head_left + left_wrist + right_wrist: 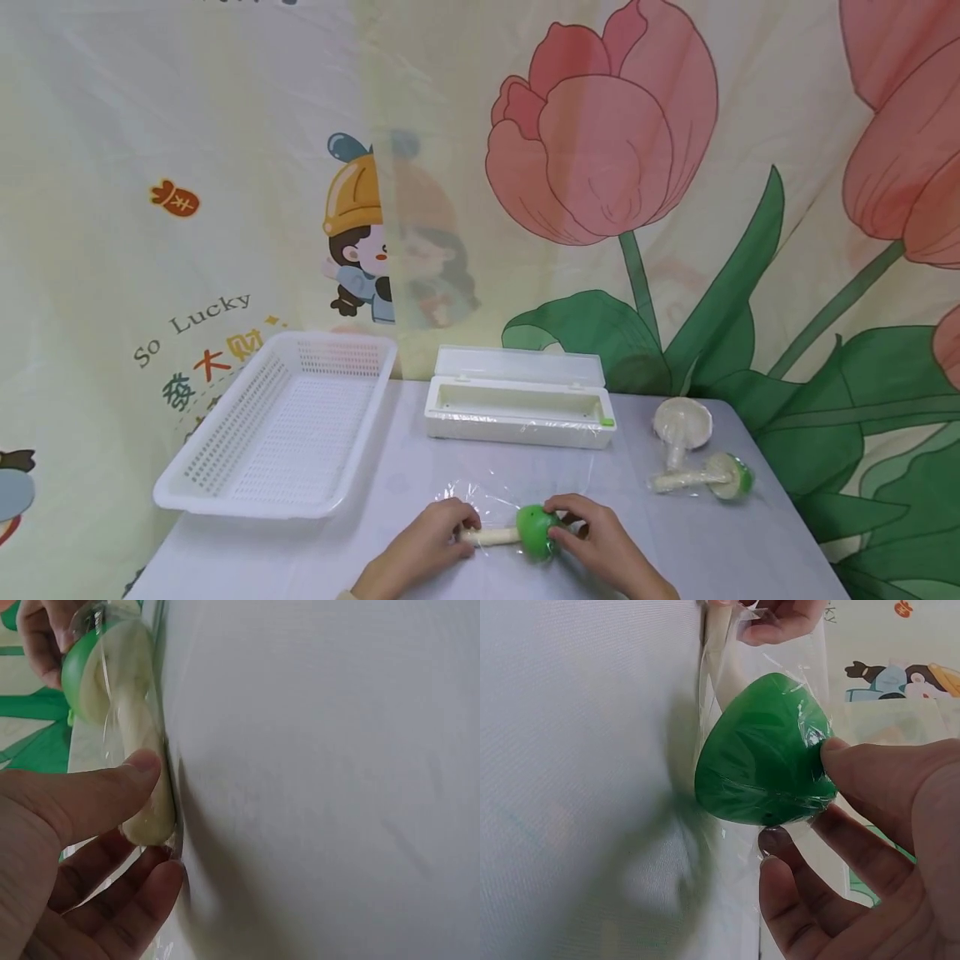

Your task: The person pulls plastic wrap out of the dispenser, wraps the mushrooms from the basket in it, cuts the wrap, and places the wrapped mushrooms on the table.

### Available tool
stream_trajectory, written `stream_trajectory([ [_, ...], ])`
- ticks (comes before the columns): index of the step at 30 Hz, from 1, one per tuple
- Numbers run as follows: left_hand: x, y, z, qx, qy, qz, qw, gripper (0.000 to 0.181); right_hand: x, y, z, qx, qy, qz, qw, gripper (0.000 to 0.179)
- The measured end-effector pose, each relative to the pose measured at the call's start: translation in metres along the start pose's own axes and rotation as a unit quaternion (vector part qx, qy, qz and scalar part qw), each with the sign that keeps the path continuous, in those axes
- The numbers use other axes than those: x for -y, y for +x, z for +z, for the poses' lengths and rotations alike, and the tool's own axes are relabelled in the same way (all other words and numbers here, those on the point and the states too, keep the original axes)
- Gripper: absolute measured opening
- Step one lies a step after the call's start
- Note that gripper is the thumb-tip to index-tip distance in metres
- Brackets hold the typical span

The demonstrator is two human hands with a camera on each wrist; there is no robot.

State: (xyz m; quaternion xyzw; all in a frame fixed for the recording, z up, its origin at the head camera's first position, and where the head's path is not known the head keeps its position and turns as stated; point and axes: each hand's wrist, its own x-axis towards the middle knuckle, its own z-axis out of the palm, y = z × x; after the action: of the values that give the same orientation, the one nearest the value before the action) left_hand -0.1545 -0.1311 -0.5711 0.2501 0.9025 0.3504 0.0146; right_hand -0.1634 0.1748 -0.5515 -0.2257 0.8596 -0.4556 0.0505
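Between the two hands lies a toy mushroom with a green cap and a long cream stem, inside a transparent plastic wrapper. My left hand pinches the stem's end; in the left wrist view its thumb lies over the stem with the fingers curled below. At the other end my right hand grips the cap. The right wrist view shows the thumb on one side of the green cap and fingertips at its lower edge, with loose film around it.
A white perforated basket stands on the left of the white table. Behind the hands is a long white box with its transparent lid raised. Two more wrapped mushrooms lie at right, one pale, one green-capped. A printed curtain hangs behind.
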Motion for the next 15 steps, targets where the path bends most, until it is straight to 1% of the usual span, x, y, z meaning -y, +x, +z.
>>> stream_trajectory([
  [4,-0.005,0.004,0.005,-0.008,0.012,0.013,0.9998,0.024,0.0,0.0,0.0,-0.015,0.001,0.001,0.9999,0.028],
  [8,-0.01,0.008,0.008,-0.024,0.036,0.02,0.9989,0.011,0.0,0.0,-0.001,-0.023,-0.004,0.014,0.9996,0.027],
  [11,-0.012,0.011,0.009,-0.029,0.049,0.013,0.9983,0.005,0.0,0.002,-0.002,-0.023,-0.011,0.025,0.9994,0.024],
  [15,-0.013,0.013,0.01,-0.036,0.046,-0.001,0.9983,0.008,0.0,0.004,-0.002,-0.033,-0.027,0.026,0.9988,0.018],
])
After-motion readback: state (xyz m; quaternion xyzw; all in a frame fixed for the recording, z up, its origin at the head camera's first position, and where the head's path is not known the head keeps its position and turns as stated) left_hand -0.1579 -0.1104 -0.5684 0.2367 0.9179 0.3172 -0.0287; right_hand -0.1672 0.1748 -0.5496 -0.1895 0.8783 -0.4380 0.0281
